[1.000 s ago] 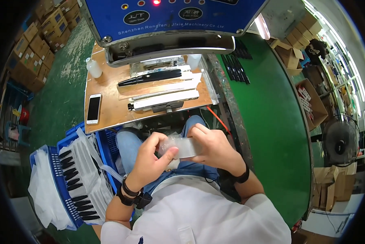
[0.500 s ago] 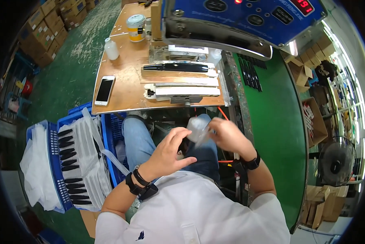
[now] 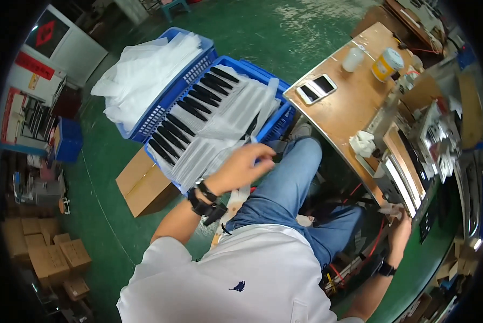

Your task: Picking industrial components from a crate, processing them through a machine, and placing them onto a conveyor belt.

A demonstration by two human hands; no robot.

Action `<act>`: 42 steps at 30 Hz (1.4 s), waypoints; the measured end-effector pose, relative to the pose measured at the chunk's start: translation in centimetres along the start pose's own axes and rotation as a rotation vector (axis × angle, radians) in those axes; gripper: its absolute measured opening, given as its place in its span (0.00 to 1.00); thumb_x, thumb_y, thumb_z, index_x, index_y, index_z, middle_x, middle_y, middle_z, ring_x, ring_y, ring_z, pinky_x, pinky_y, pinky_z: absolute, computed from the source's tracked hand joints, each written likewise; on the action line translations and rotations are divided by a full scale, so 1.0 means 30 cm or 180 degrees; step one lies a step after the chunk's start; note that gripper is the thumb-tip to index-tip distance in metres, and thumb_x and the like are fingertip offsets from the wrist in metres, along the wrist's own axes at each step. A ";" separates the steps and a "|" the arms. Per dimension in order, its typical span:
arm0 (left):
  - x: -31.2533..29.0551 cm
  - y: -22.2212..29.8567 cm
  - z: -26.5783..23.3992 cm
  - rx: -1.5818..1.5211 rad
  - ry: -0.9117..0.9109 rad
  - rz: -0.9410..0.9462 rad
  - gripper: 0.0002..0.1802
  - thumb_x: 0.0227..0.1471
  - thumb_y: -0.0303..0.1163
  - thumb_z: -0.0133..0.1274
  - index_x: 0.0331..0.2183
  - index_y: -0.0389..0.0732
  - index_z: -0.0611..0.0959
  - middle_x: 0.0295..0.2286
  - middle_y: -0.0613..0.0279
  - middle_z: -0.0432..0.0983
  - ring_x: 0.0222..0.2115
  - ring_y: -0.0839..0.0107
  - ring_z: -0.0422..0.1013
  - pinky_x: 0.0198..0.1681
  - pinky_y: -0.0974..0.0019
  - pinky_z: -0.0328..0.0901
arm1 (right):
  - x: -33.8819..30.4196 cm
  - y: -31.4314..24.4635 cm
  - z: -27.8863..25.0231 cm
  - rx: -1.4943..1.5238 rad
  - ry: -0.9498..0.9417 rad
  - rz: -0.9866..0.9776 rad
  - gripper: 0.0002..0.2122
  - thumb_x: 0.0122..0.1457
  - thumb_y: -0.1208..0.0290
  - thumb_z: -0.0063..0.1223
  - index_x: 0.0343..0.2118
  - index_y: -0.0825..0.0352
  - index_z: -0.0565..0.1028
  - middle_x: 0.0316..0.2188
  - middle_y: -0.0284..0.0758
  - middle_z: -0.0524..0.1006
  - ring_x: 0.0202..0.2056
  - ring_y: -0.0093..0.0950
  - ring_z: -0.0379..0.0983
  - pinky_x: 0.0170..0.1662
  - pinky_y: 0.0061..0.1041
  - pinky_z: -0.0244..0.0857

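- Our left hand (image 3: pixel 247 168) hangs in the air over the thigh, near the loaded basket; its fingers are loosely curled with the thumb apart, and we make out nothing in its grasp, though it is slightly blurred.
- Our right hand (image 3: pixel 400 231) is at the near edge of the table (image 3: pixel 333 116), fingers bent inward; a small translucent piece (image 3: pixel 392 209) shows at its fingertips, and we cannot tell whether they grip it or only touch it.
- That piece is at the table's edge, just beside the near end of the pale bars (image 3: pixel 402 185); its exact shape is too small for us to tell.
- To our left, black pieces (image 3: pixel 193 109) lie side by side in a row, partly covered by white sleeves (image 3: pixel 209 142), inside the loaded blue basket (image 3: pixel 280 125).
- Behind it we see a second blue basket (image 3: pixel 161 113), heaped with thin white sheets (image 3: pixel 150 70) that spill over its side.
- A brown carton (image 3: pixel 146 183) is on the floor just beside the loaded basket.
- On the table we have a phone (image 3: pixel 316 89) lying flat, an upright whitish bottle (image 3: pixel 353 59), a white-and-yellow tin (image 3: pixel 387 64) and a crumpled white wad (image 3: pixel 362 143) near the bars.
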State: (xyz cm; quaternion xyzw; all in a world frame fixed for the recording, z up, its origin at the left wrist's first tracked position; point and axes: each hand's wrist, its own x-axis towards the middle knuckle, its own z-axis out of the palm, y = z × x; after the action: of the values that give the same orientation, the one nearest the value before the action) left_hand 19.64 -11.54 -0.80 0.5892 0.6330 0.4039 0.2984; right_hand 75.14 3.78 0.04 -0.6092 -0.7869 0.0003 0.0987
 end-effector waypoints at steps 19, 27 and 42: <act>-0.139 -0.835 -0.816 0.3319 0.1119 -0.1843 0.50 0.36 0.53 0.79 0.54 0.30 0.80 0.48 0.38 0.81 0.50 0.39 0.76 0.56 0.45 0.69 | -0.041 -0.252 -0.342 0.1476 0.0564 0.0482 0.07 0.66 0.76 0.61 0.45 0.70 0.80 0.35 0.33 0.79 0.33 0.20 0.74 0.36 0.21 0.70; -0.062 -0.879 -0.599 0.0733 0.2394 -0.0930 0.41 0.57 0.32 0.69 0.65 0.35 0.65 0.45 0.46 0.78 0.42 0.58 0.77 0.48 0.59 0.72 | 0.159 -0.269 -0.400 0.1974 0.0824 0.0427 0.13 0.65 0.74 0.64 0.51 0.68 0.81 0.39 0.33 0.78 0.35 0.18 0.73 0.38 0.19 0.69; 0.517 0.383 0.124 -0.0370 0.0461 0.1405 0.28 0.67 0.24 0.54 0.66 0.34 0.71 0.45 0.55 0.80 0.40 0.69 0.76 0.46 0.65 0.71 | 0.197 -0.213 -0.447 0.1588 0.1062 -0.0263 0.15 0.61 0.68 0.70 0.48 0.69 0.83 0.38 0.36 0.79 0.32 0.23 0.73 0.37 0.24 0.69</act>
State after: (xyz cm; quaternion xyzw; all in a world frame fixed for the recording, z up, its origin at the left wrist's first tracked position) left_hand 26.64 4.14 8.78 0.6647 0.4843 0.5362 0.1901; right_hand 69.68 6.18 14.88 -0.5253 -0.7595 0.0895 0.3731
